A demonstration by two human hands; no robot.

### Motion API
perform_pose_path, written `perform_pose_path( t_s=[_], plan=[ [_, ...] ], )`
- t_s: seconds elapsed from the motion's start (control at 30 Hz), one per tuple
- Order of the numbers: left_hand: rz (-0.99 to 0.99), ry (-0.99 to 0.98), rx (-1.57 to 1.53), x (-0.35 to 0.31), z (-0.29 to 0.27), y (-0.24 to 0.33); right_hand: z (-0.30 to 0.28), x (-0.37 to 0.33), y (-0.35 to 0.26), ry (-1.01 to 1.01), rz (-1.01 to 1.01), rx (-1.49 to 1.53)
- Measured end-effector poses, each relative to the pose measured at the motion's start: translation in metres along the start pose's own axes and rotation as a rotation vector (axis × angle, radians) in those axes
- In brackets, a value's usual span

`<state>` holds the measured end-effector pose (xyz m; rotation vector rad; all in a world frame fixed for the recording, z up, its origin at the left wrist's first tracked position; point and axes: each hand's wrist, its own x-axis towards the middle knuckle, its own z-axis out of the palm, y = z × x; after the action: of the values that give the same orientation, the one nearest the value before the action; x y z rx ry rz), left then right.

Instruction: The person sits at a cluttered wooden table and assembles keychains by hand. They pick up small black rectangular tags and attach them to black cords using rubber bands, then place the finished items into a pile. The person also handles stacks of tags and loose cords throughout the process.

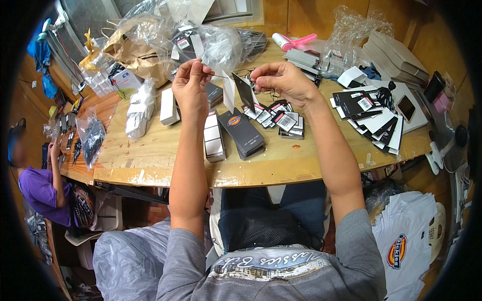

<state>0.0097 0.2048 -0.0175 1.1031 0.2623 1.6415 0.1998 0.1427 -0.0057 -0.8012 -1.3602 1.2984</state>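
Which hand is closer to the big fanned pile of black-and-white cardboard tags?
Right. The right hand is left of that pile; the left hand is farther left, beyond the right one.

Moderately bright indoor light falls over the counter (311, 161), dimming beneath it; highlights glint on the crumpled clear plastic bag (358, 31). Fisheye distortion bows straight edges, and black vignetting swallows the corners.

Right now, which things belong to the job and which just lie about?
Likely the job:
tilted black tag
white tag beside it
dark tag stack
small barcode tags

Seemingly lying about:
phone
brown paper bag
pink-and-white object
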Motion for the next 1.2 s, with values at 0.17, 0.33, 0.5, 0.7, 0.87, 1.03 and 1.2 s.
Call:
perform_pose_path(
  t_s=[0.17,0.33,0.5,0.7,0.87,1.03,1.2],
  plan=[
    [-0.008,0.011,0.139,-0.003,0.009,0.003,-0.004,-0.001,-0.003,0.012,-0.080,0.029],
    [0.014,-0.094,0.280,-0.006,0.012,0.004,-0.002,-0.002,-0.008,0.132,-0.165,-0.072],
    [-0.050,-0.220,0.395,-0.014,0.021,-0.001,-0.001,-0.001,-0.008,0.161,-0.233,-0.136],
    [-0.095,-0.261,0.478,-0.024,0.031,-0.002,0.006,0.002,-0.005,0.183,-0.379,-0.228],
    [-0.111,-0.257,0.442,-0.024,0.032,-0.002,0.011,0.001,-0.005,0.193,-0.402,-0.270],
    [-0.124,-0.286,0.426,-0.023,0.030,-0.003,0.016,-0.001,-0.005,0.200,-0.350,-0.305],
    [-0.090,-0.260,0.453,-0.022,0.029,-0.002,0.011,0.000,-0.006,0.220,-0.407,-0.307]
  ],
)
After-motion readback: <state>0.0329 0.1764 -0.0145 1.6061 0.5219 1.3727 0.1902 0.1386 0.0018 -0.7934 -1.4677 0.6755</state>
